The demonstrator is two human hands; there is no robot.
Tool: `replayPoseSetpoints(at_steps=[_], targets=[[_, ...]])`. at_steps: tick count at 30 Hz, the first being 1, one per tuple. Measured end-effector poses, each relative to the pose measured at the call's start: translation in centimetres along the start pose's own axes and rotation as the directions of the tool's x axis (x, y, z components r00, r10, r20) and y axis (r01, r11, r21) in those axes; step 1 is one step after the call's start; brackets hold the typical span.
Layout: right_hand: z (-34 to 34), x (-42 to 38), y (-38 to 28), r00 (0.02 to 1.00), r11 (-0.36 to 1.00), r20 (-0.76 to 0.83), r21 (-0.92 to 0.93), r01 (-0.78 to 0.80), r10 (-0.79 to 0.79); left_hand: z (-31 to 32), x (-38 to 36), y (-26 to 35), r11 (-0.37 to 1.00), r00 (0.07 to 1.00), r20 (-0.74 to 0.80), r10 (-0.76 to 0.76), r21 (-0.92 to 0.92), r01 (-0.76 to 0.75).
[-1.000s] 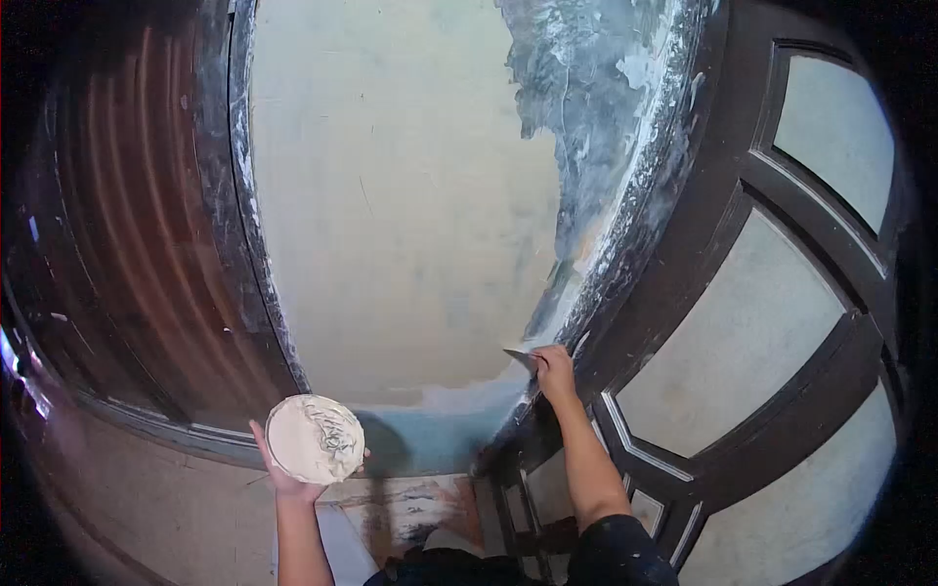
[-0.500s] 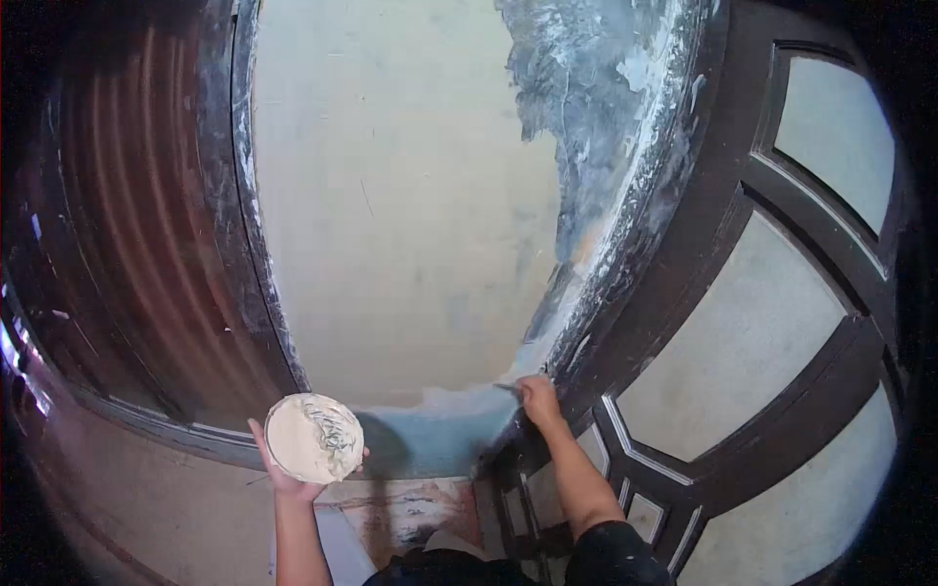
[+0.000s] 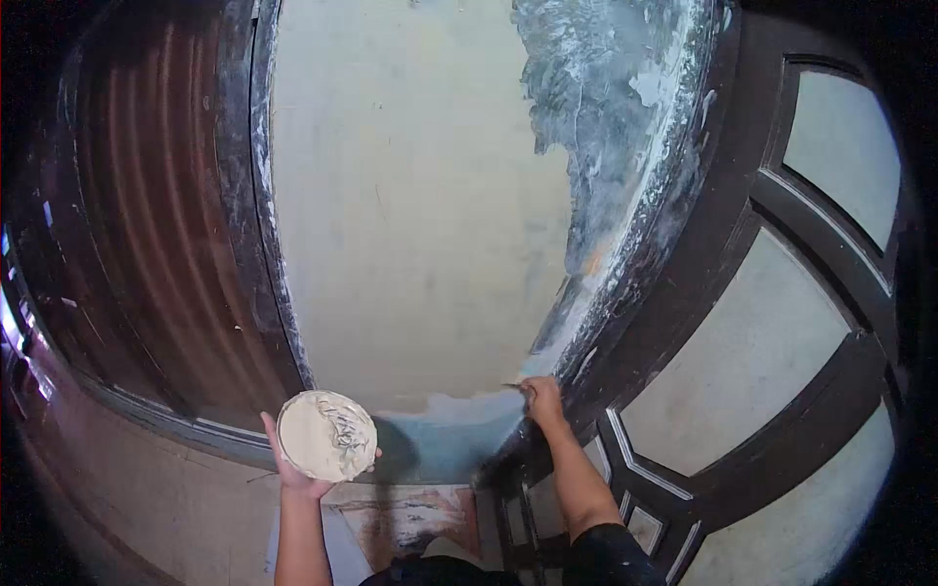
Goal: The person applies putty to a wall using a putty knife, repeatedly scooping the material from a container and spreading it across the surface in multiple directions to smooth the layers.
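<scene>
My left hand (image 3: 296, 476) holds up a round tub of cream-coloured putty (image 3: 311, 438), fingers wrapped round its side and underside. The putty's surface is smooth on the left and ridged on the right. My right hand (image 3: 544, 400) is closed on a small putty knife (image 3: 513, 386), of which only a thin dark edge shows. The knife is at the lower right of the wall (image 3: 420, 244), by the border of the cream coat; whether it touches cannot be made out. Below that border runs a bare blue-green strip (image 3: 449, 439).
A dark panelled wooden door (image 3: 674, 430) stands close on the right. Dark brown wood panelling (image 3: 156, 215) lines the left. Rough grey-blue patches (image 3: 611, 127) mark the upper right of the wall. A stained sheet (image 3: 420, 518) lies on the floor below.
The view has shifted slightly, so the wall and the tub appear a little further right. Both hands keep their grips, and the putty knife stays near the same lower right spot.
</scene>
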State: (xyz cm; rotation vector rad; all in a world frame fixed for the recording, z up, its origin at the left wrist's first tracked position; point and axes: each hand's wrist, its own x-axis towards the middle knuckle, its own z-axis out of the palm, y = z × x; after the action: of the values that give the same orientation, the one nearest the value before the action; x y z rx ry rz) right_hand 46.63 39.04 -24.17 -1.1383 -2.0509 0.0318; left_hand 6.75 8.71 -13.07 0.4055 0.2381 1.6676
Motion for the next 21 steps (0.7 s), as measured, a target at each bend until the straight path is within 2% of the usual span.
replayPoseSetpoints(at_steps=[2,4,5,6,7,10,11,13,15,17,18,20,21], targets=[[-2.3,1.9,-1.9,0.999,0.999,-0.037,-0.002,-0.035,0.035,0.4,0.0,0.1,0.998,0.997,0.055,-0.049,-0.030,0.050],[-5.4,2.4,-4.5,0.984,1.000,-0.175,0.016,0.022,-0.019,0.6,-0.1,0.1,0.996,0.995,0.068,-0.074,-0.038,0.076],[-6.0,2.5,-5.0,0.969,0.998,-0.244,0.019,0.052,-0.046,0.3,-0.1,-0.1,0.997,0.999,-0.012,-0.047,-0.068,0.046],[-5.7,1.7,-4.6,0.976,0.999,-0.219,0.042,0.016,-0.007,0.1,0.0,-0.1,0.995,0.995,-0.092,-0.021,-0.096,0.012],[-4.8,0.8,-4.0,0.976,0.999,-0.219,0.042,0.018,-0.009,0.1,0.0,0.0,0.995,0.996,-0.092,-0.019,-0.097,0.010],[0.2,-1.7,-0.2,0.995,0.985,0.072,0.166,0.049,-0.062,0.4,-0.2,0.1,0.997,0.999,-0.013,-0.043,-0.069,0.042],[-0.1,-1.2,-0.3,0.995,0.985,0.072,0.166,0.052,-0.065,0.6,-0.2,0.0,0.997,0.999,-0.012,-0.040,-0.069,0.039],[-1.0,1.6,-1.1,0.992,0.990,0.098,0.112,-0.089,0.078,1.1,-0.1,0.1,0.994,0.996,0.049,-0.077,-0.068,0.080],[-4.9,4.4,-3.8,0.993,0.997,-0.120,0.069,0.023,-0.014,1.3,-0.2,0.0,0.995,0.997,0.021,-0.076,-0.066,0.077],[-8.5,5.7,-5.5,0.982,0.993,-0.188,0.109,0.039,-0.018,2.0,-0.3,0.2,0.994,0.997,0.011,-0.081,-0.075,0.081],[-10.0,6.0,-7.0,0.982,0.994,-0.188,0.106,0.040,-0.019,2.1,-0.2,0.0,0.994,0.997,0.020,-0.079,-0.071,0.080],[-12.5,6.2,-11.0,0.986,0.974,-0.165,0.218,0.059,-0.023,2.3,0.2,-0.2,0.990,0.994,0.048,-0.098,-0.094,0.102],[-13.3,6.1,-13.4,0.994,0.965,-0.099,0.251,0.073,-0.049,2.5,0.3,-0.3,0.986,0.990,0.075,-0.117,-0.112,0.125]])
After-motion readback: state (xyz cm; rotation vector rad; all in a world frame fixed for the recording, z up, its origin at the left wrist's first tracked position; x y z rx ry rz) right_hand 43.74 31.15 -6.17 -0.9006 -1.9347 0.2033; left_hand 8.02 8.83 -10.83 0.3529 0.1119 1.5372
